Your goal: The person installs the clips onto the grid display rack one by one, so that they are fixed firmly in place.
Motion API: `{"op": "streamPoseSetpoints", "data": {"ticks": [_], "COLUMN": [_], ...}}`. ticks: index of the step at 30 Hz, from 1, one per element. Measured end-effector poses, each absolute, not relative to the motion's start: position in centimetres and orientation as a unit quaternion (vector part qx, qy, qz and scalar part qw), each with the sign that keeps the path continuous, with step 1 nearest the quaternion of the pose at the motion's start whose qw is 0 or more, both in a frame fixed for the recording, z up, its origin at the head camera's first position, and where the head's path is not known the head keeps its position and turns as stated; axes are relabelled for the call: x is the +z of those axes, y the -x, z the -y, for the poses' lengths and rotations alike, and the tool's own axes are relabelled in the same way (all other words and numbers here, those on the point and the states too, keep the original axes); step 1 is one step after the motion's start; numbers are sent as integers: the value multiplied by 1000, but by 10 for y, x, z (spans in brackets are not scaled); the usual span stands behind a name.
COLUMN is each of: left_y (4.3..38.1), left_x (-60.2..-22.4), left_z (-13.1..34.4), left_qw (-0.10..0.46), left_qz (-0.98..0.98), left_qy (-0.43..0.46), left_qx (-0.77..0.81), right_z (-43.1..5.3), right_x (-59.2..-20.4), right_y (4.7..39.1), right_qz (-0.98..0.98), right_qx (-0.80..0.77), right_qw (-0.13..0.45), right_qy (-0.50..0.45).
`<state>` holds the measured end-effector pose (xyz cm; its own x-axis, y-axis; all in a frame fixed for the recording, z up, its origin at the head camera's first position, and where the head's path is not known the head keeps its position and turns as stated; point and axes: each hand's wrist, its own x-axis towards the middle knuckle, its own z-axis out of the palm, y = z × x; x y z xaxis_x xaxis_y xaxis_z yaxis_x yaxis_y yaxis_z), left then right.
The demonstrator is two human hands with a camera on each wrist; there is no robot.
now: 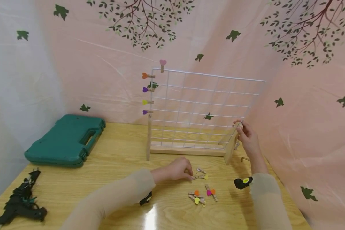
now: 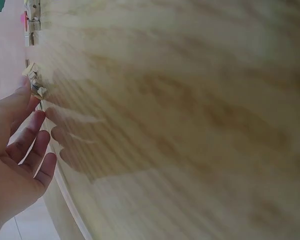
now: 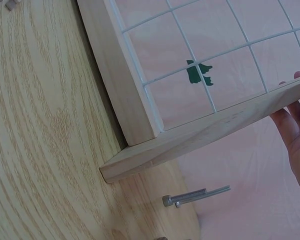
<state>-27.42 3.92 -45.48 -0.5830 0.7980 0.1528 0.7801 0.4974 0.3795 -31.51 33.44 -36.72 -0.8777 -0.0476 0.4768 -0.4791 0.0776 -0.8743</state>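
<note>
A white wire grid rack (image 1: 204, 103) on a wooden stand stands at the back of the table. My right hand (image 1: 248, 140) grips the top of the stand's right wooden post (image 1: 232, 143); in the right wrist view its fingers (image 3: 296, 117) reach round the post's edge. Low over the table in front of the rack, my left hand (image 1: 178, 169) pinches a small wooden clothespin (image 1: 194, 177) between thumb and forefinger. Its other fingers (image 2: 37, 145) are loosely bent. Beside it lie a yellow-heart clothespin (image 1: 202, 176) and a plain-looking clothespin (image 1: 201, 170).
More heart clothespins (image 1: 197, 198) lie nearer me. Several are clipped down the rack's left edge, among them an orange one (image 1: 146, 76); a pink one (image 1: 162, 65) stands on top. A green case (image 1: 66, 137) and black glue gun (image 1: 20, 204) lie left. Bolts (image 3: 190, 196) lie beyond the right post.
</note>
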Motion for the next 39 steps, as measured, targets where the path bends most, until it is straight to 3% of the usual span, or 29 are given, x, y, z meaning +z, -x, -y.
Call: {"op": "streamPoseSetpoints", "data": {"ticks": [6,13,19,33,39], "left_y": [274,271,271,288,305], "left_x": [-458,-445,-412,-260,-185], "left_z": [-39,-34,-25,20,38], "left_qw": [36,114,98,-72,-225], "left_qz": [-869,-852,-824,-825,-824], "left_qy": [-447,-384,-371,-356,-319], "left_qx": [212,336,417,434,411], "right_z": [-333,-333,-335,-337,-337], "right_x": [-367,-369,-370,-368,-369], "right_y": [315,314,314,316,317], "right_qz": [720,726,728,739,736], "right_qx": [649,644,642,627,628], "right_qw": [167,161,164,170,171], "right_qy": [-182,-182,-177,-181,-187]}}
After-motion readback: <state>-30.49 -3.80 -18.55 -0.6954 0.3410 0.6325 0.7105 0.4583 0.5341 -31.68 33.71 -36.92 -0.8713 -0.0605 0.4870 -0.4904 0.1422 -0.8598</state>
